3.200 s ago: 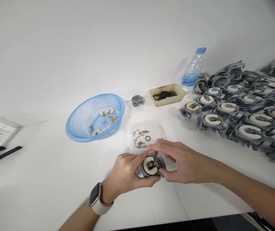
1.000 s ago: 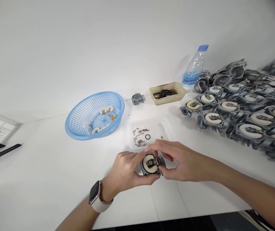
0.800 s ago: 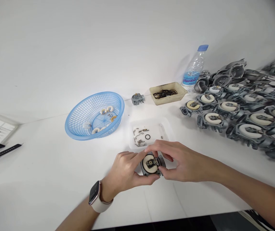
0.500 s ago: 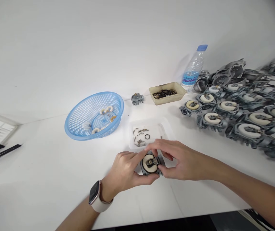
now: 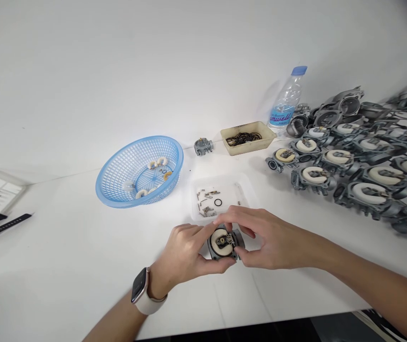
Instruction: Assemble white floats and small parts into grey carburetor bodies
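Main risk, as we judge it: the right grip slips at the small hinge bracket, because its fingertips bear on a narrow place at the edge of the cream float ring [image 5: 223,251]. Uneven pressure there could cock the ring in its seat. Second: if the left grip slackens, the carburettor body [image 5: 222,243] could twist under that push. Third: the right hand's knuckles are just beside the white tray [image 5: 229,192]; a careless swing could jog it and scatter the loose small pins [image 5: 208,209].

Grip state: our left hand [image 5: 191,251] is open only to the width of the body, thumb along the near side, fingers along the far side, firmly round it. Our right hand [image 5: 260,237] is partly closed, thumb and fingertips on opposite sides of the bracket end; whether it also pinches a pin we cannot tell.

Location: the body is near the front edge of the bench [image 5: 64,266], between that edge and the tray. Whether it rests on the surface is hidden.

Orientation: ring face up; round neck [image 5: 239,237] towards the bench's right end. We take the long axis as running through the neck, roughly parallel to the front edge.
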Available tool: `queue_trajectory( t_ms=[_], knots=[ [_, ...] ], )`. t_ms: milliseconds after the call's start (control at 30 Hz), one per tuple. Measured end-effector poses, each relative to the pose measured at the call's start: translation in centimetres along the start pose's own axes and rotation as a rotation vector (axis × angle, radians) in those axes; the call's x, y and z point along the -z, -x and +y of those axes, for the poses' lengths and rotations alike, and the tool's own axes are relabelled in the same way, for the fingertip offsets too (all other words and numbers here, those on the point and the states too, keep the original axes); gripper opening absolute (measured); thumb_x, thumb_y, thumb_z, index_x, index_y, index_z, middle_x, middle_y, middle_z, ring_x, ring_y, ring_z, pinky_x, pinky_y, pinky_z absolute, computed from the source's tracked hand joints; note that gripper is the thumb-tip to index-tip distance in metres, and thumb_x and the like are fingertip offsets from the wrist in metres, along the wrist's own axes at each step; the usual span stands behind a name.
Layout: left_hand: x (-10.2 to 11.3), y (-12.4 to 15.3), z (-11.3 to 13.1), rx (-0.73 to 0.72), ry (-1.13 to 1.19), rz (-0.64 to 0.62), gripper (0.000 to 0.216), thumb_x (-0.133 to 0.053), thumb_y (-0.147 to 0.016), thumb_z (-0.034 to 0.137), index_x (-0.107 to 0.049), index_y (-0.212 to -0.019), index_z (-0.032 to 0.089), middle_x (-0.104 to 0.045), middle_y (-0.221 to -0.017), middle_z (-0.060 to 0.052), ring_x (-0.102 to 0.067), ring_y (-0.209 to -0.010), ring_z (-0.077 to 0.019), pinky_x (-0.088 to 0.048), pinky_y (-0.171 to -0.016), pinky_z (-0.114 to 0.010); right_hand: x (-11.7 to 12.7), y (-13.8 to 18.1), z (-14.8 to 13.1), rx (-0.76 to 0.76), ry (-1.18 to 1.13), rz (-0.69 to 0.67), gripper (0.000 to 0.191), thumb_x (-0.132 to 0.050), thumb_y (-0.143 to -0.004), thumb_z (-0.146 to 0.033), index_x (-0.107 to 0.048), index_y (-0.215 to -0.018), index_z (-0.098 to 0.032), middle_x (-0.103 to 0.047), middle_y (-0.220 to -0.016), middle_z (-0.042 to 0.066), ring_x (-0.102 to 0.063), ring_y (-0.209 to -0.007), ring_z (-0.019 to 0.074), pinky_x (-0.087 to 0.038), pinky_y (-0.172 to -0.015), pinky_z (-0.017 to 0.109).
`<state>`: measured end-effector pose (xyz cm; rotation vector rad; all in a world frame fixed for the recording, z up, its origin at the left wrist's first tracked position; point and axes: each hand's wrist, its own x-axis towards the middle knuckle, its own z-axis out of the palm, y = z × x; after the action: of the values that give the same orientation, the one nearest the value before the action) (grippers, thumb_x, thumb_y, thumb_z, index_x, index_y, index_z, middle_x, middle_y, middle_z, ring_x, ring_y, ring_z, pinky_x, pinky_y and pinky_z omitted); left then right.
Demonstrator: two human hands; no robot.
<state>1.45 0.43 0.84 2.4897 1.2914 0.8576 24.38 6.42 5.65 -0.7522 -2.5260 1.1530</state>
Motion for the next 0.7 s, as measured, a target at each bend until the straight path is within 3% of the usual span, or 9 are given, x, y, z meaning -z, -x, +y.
queue_trajectory(
  t_ms=[700],
  knots=[
    [0.00, 0.07, -0.04, 0.001, 0.000, 0.001, 0.055, -0.076, -0.082, 0.050, -0.061, -0.127, 0.022, -0.072, -0.075, 0.003, -0.069, -0.060, -0.0169, -0.048, -0.054, -0.029, -0.10, 0.10, 0.22, 0.004, -0.007, 0.007, 0.056, -0.063, -0.077, -0.009, -0.055, -0.129, -0.028, -0.058, -0.099, -0.001, -0.050, -0.074, 0.0124, -0.044, -0.067, 0.025]
  ],
)
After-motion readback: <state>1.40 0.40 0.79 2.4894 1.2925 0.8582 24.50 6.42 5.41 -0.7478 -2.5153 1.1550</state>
